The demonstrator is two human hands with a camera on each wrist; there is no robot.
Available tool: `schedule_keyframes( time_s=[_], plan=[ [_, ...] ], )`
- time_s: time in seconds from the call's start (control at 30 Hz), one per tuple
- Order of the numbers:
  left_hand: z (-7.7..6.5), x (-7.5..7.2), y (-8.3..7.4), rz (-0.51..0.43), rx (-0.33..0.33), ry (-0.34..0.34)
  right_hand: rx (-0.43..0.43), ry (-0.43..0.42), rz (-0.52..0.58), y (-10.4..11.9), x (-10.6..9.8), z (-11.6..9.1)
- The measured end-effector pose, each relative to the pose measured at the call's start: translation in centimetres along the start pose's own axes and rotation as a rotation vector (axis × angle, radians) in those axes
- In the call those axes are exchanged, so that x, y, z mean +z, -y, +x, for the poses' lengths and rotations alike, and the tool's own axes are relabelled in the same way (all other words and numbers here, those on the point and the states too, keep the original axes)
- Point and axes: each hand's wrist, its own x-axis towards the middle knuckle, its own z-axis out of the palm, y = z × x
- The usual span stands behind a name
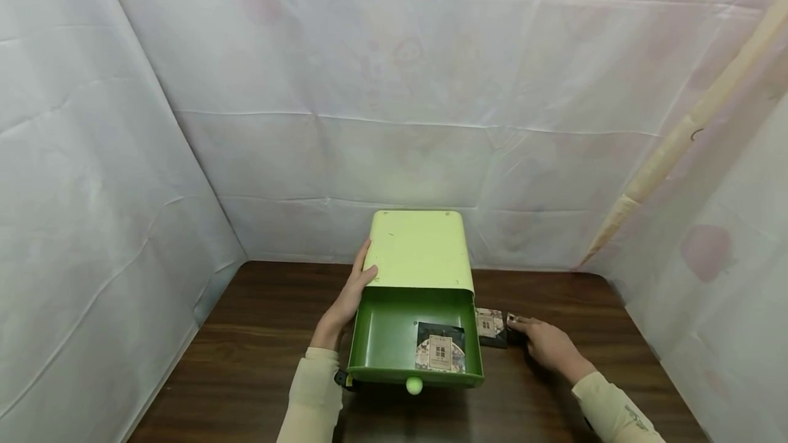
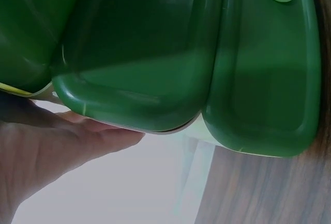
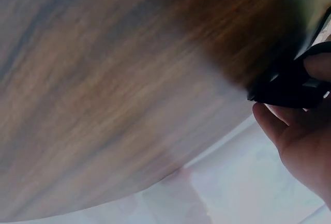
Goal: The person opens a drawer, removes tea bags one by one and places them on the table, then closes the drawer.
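A small cabinet (image 1: 421, 248) with a pale green top has its dark green top drawer (image 1: 394, 323) pulled out. A black packet with a patterned label (image 1: 440, 348) lies in the drawer's front right. My left hand (image 1: 347, 296) rests against the cabinet's left side, thumb at the top edge, fingers stretched along the wall. In the left wrist view, more green drawer fronts (image 2: 139, 84) show below the hand. My right hand (image 1: 550, 346) pinches another black packet (image 3: 289, 87) to the right of the cabinet. A further packet (image 1: 490, 325) lies beside the cabinet, next to those fingers.
The cabinet stands on a dark wooden table (image 1: 258, 333). White sheeting (image 1: 345, 87) hangs behind and on both sides. A pale round knob (image 1: 414, 385) juts from the drawer front. A wrapped pole (image 1: 689, 128) slants down the back right corner.
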Motion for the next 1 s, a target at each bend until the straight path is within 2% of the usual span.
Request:
schedule_keyframes(
  time_s=[0.47,1.0],
  plan=[
    [-0.2,0.4,-0.1,-0.008,-0.009,0.01,-0.007,0.08,0.059,-0.8,0.5,-0.4],
    [0.0,0.4,0.0,-0.002,-0.001,0.009,-0.017,0.038,0.048,-0.5,0.8,-1.1]
  ],
)
